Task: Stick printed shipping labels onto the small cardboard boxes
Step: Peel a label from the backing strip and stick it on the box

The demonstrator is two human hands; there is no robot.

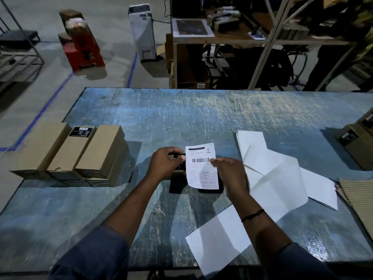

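A white printed shipping label (pixel 201 166) with a barcode lies on top of a small dark box (pixel 177 178) at the middle of the blue table (pixel 181 118). My left hand (pixel 166 162) grips the box's left end, thumb at the label's left edge. The fingertips of my right hand (pixel 230 172) press on the label's right edge beside the barcode. Most of the box is hidden under the label and my hands.
Three brown cardboard boxes (pixel 80 152) stand side by side at the table's left edge. White backing sheets (pixel 272 178) lie scattered on the right. Corrugated cardboard (pixel 357 199) and more boxes (pixel 357 142) sit at the far right. Behind the table stands a shelving unit (pixel 222 39).
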